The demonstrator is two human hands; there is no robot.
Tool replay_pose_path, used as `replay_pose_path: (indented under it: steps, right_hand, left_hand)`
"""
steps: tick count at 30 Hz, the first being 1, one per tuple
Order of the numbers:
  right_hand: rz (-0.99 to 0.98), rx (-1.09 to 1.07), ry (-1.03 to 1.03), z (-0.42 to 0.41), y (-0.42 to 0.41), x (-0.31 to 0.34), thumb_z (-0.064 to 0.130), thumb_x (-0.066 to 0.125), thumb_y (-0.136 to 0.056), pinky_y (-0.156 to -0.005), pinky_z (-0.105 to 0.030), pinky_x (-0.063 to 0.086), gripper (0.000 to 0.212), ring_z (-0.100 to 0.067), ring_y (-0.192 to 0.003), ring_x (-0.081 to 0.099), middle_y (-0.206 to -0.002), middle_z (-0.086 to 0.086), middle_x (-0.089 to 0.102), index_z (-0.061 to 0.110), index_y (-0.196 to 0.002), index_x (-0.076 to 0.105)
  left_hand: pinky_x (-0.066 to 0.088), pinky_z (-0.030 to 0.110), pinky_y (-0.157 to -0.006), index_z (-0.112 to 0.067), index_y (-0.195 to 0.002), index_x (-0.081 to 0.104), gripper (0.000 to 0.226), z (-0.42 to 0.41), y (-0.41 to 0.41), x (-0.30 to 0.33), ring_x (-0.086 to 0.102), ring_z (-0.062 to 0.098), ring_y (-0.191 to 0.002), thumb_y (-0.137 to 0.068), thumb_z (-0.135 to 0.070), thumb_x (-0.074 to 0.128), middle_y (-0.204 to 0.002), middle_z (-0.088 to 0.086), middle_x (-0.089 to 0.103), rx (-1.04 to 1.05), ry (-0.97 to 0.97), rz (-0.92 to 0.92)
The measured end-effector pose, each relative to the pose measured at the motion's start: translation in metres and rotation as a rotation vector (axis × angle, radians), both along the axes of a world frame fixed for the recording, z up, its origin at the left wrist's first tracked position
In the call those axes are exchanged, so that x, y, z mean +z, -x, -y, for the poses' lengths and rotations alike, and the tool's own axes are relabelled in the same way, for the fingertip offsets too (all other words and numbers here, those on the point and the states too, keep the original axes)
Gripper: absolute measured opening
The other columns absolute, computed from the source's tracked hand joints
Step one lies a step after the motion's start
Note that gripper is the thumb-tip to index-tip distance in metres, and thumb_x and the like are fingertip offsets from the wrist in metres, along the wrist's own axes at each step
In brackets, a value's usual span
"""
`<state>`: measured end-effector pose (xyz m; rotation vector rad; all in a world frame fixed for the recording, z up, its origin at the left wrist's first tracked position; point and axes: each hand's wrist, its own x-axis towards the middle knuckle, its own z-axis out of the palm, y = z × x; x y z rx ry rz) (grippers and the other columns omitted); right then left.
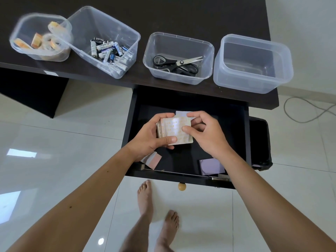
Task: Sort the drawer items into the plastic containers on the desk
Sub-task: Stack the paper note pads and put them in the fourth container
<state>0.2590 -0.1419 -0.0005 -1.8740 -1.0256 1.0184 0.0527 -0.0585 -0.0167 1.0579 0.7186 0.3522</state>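
Over the open black drawer [234, 124], my left hand [151, 135] grips a stack of pale square sticky-note pads [172, 130] from the left, thumb on top. My right hand [205, 131] pinches the stack's right edge with thumb and fingers. A white pad [181, 113] peeks out behind the stack. In the drawer lie a pink pad [152, 160] at the front left and a lilac pad [212, 166] at the front right. On the dark desk [181, 13] stand several clear containers: tape rolls [45, 40], batteries [111, 51], scissors [178, 63], and an empty one [252, 64].
The drawer's round wooden knob [181, 186] faces me above my bare feet [156, 206] on white tiles. A dark bin [261, 142] stands right of the drawer. A grey cable [305, 111] loops on the floor at far right.
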Motion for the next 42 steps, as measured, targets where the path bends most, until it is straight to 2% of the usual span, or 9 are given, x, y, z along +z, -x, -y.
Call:
replay_pose_path:
  steps: [3, 7, 9, 12, 16, 20, 33, 38, 42]
  right_hand:
    - [0.046, -0.021, 0.001, -0.005, 0.008, -0.001, 0.023, 0.089, -0.085, -0.078, -0.023, 0.061, 0.041, -0.009, -0.085, 0.073, -0.098, 0.007, 0.074, 0.025, -0.121, 0.07]
    - [0.027, -0.016, 0.001, -0.006, 0.003, -0.007, 0.019, 0.081, -0.092, -0.076, -0.031, 0.065, 0.015, -0.015, -0.082, 0.075, -0.098, 0.003, 0.075, 0.022, -0.106, 0.076]
    - [0.172, -0.032, -0.028, -0.006, -0.008, -0.015, 0.016, 0.077, -0.094, -0.077, -0.02, 0.06, 0.012, -0.009, -0.083, 0.071, -0.099, 0.004, 0.074, 0.024, -0.103, 0.077]
    - [0.334, -0.014, -0.057, -0.01, -0.026, -0.028, 0.014, 0.081, -0.091, -0.079, -0.02, 0.057, 0.025, -0.008, -0.081, 0.062, -0.103, 0.0, 0.066, 0.026, -0.113, 0.076]
    - [0.397, 0.123, 0.07, -0.02, -0.037, -0.041, 0.024, 0.085, -0.089, -0.083, -0.015, 0.048, 0.068, -0.006, -0.086, 0.052, -0.115, 0.003, 0.047, 0.033, -0.15, 0.057]
    - [0.486, 0.191, 0.133, -0.023, -0.039, -0.048, 0.02, 0.084, -0.089, -0.095, -0.033, 0.054, 0.064, -0.011, -0.084, 0.049, -0.119, 0.001, 0.043, 0.025, -0.147, 0.058]
    - [0.061, 0.12, -0.026, 0.011, -0.025, -0.01, 0.009, 0.083, -0.089, -0.085, -0.029, 0.062, 0.056, -0.011, -0.094, 0.075, -0.111, 0.007, 0.074, 0.031, -0.135, 0.06]
    - [0.095, 0.193, -0.012, 0.013, -0.01, -0.013, 0.01, 0.085, -0.087, -0.084, -0.032, 0.064, 0.06, -0.012, -0.088, 0.075, -0.11, 0.006, 0.071, 0.032, -0.137, 0.063]
    - [0.159, 0.211, -0.03, 0.01, -0.005, -0.012, 0.011, 0.088, -0.084, -0.08, -0.032, 0.064, 0.062, -0.016, -0.086, 0.072, -0.111, 0.001, 0.065, 0.033, -0.137, 0.065]
  left_hand:
    - [0.066, 0.046, -0.082, -0.024, -0.143, 0.052, 0.068, -0.002, 0.003, -0.001, 0.065, 0.029, -0.127, -0.087, 0.006, 0.078, -0.142, 0.004, 0.056, -0.002, -0.033, -0.045]
    - [0.066, 0.045, -0.077, -0.028, -0.132, 0.056, 0.058, -0.003, 0.007, -0.007, 0.062, 0.033, -0.126, -0.091, 0.009, 0.072, -0.138, 0.004, 0.056, 0.02, -0.05, -0.135]
    - [0.066, 0.039, -0.073, -0.033, -0.125, 0.058, 0.054, -0.002, 0.006, -0.012, 0.058, 0.035, -0.128, -0.092, 0.009, 0.069, -0.139, 0.003, 0.056, -0.002, -0.073, -0.212]
    - [0.062, 0.029, -0.069, -0.037, -0.12, 0.058, 0.052, -0.002, 0.003, -0.017, 0.055, 0.033, -0.13, -0.094, 0.007, 0.067, -0.14, 0.001, 0.056, -0.047, -0.101, -0.297]
    - [0.062, 0.029, -0.07, -0.036, -0.124, 0.058, 0.051, -0.004, -0.001, -0.019, 0.059, 0.031, -0.126, -0.095, 0.006, 0.066, -0.136, 0.001, 0.06, -0.059, -0.074, -0.295]
    - [0.062, 0.03, -0.069, -0.032, -0.123, 0.058, 0.05, -0.004, -0.002, -0.02, 0.058, 0.033, -0.128, -0.094, 0.008, 0.067, -0.136, 0.0, 0.06, -0.053, -0.074, -0.275]
    - [0.063, 0.036, -0.077, -0.032, -0.134, 0.057, 0.053, -0.006, 0.001, -0.018, 0.064, 0.034, -0.125, -0.097, 0.004, 0.067, -0.138, 0.006, 0.06, -0.001, -0.017, -0.185]
    - [0.063, 0.048, -0.089, -0.04, -0.153, 0.042, 0.074, -0.004, 0.004, -0.012, 0.067, 0.029, -0.125, -0.096, -0.001, 0.07, -0.142, 0.001, 0.06, -0.073, -0.009, -0.079]
    - [0.064, 0.049, -0.087, -0.036, -0.151, 0.045, 0.071, -0.002, 0.004, -0.01, 0.068, 0.029, -0.123, -0.095, -0.001, 0.072, -0.14, 0.004, 0.063, -0.087, -0.023, -0.072]
